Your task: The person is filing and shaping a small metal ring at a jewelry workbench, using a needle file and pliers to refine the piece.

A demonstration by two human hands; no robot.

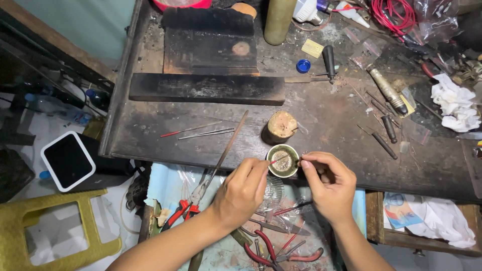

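My left hand (242, 193) pinches a thin red-handled tool (277, 160) whose tip reaches into a small round metal bowl (282, 161) at the near edge of the dark workbench (326, 120). My right hand (327, 184) grips the bowl's right rim with thumb and forefinger. What lies inside the bowl is too small to tell. A short wooden stump (279, 126) stands just behind the bowl.
A long file (228, 145) and thin needle files (196, 131) lie left of the bowl. Charred wooden blocks (207, 88) sit at the back. Red-handled pliers (176, 213), cutters and tweezers fill the open drawer below. Gravers (384, 143), a blue cap, a bottle and white cloth lie right.
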